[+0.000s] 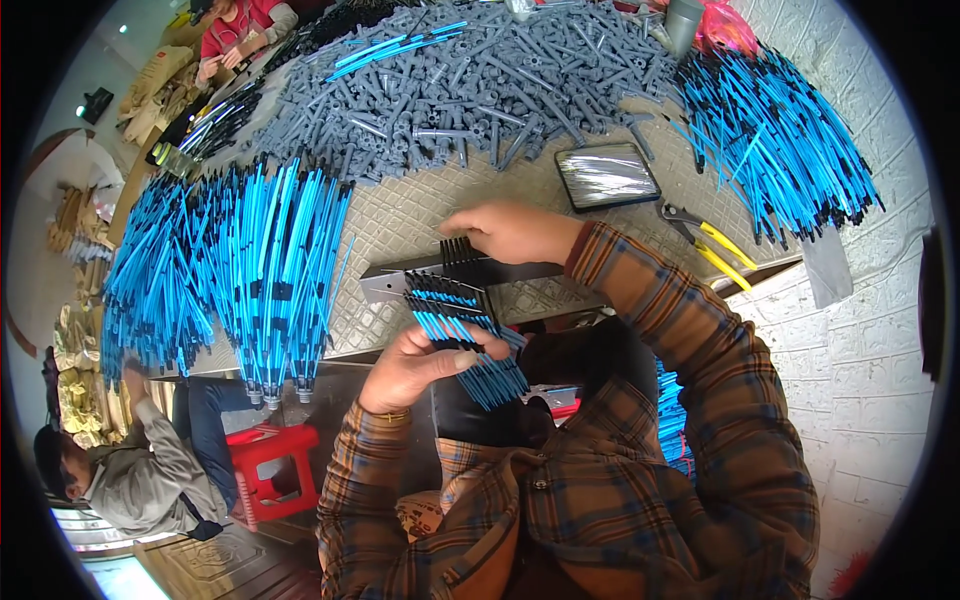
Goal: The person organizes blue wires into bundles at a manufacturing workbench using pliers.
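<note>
Left fingers point(440, 367) grip blue rods point(492, 384); black tray point(615, 204) holds silvery pins point(608, 174).

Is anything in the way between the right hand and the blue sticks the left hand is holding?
Slim black pieces show between the right hand and the blue sticks in the left hand, with a dark bar there too; I can't tell whether those pieces join the sticks.

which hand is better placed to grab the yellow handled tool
Right, probably: the right hand is closer to the yellow-handled tool, which lies to its right, while the left hand grips black-tipped blue rods.
</note>
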`<state>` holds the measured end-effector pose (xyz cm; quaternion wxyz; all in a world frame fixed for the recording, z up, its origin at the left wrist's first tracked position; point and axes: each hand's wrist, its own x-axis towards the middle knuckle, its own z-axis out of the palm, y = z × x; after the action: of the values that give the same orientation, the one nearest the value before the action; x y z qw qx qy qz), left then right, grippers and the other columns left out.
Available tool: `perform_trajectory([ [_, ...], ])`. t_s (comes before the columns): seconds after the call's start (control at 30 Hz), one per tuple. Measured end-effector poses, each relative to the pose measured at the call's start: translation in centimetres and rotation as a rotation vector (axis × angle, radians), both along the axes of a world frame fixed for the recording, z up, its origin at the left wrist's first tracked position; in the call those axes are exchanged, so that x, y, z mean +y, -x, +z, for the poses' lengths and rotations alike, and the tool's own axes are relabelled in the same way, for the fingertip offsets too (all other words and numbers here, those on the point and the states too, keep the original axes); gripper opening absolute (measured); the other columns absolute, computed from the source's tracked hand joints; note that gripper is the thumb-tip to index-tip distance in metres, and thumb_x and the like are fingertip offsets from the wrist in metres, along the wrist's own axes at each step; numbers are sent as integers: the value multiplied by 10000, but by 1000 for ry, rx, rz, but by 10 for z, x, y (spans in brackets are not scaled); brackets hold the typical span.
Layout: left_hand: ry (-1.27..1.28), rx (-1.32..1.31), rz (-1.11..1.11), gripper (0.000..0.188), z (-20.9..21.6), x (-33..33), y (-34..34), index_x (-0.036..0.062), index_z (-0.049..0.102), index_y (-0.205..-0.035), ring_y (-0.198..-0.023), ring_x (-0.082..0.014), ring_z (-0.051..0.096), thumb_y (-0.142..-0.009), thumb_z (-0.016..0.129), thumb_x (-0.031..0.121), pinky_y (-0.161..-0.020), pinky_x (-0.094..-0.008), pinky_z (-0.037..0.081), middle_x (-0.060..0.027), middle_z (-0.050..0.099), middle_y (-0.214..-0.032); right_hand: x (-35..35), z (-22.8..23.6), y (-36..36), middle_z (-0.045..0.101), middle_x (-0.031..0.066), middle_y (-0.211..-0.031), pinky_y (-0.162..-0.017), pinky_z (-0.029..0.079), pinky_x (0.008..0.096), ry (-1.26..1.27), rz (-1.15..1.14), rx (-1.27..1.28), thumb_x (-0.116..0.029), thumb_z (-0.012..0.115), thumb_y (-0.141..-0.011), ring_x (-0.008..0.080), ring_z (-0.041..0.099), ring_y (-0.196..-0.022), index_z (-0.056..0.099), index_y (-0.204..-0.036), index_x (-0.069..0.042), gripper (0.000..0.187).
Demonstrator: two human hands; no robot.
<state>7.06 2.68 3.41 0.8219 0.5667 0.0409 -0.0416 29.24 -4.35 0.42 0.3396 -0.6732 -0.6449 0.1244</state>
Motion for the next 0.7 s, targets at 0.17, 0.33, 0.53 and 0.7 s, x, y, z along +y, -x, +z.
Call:
perform_trajectory([
  [0.17, 47, 10, -9, 205, 6, 2, -1, -3, 594, -1045, -983, -185, 579, -847, 559, 36, -873, -313, 448, -112, 624, -1030, 12, 11, 4, 615, 142, -863, -684, 456, 360, 65, 20, 119, -156, 522, -845, 254, 594, -784, 584, -933, -37, 160],
  [0.33, -149, -61, 12, 184, 11, 1, 2, 7, 601, -1023, -944, -146, 579, -850, 576, 63, -854, -287, 446, -81, 628, -1014, 0, 11, -5, 570, 135, -768, -655, 443, 345, 112, -38, 61, -158, 549, -839, 247, 565, -710, 564, -883, -30, 137],
  [0.53, -76, -140, -24, 214, 3, 4, 5, -5, 607, -1018, -962, -152, 579, -847, 591, 124, -878, -290, 434, -75, 633, -1004, -27, 50, 15, 545, 135, -1033, -701, 448, 397, 37, 115, -289, -158, 562, -817, 330, 558, -822, 581, -980, -63, 191],
  [0.7, -58, -159, -98, 210, -5, 5, 6, 4, 610, -1009, -926, -120, 573, -850, 597, 141, -840, -271, 442, -49, 633, -977, -31, 71, 13, 546, 115, -1010, -755, 441, 399, -2, 454, -611, -164, 585, -760, 320, 541, -881, 565, -1036, -62, 295],
])
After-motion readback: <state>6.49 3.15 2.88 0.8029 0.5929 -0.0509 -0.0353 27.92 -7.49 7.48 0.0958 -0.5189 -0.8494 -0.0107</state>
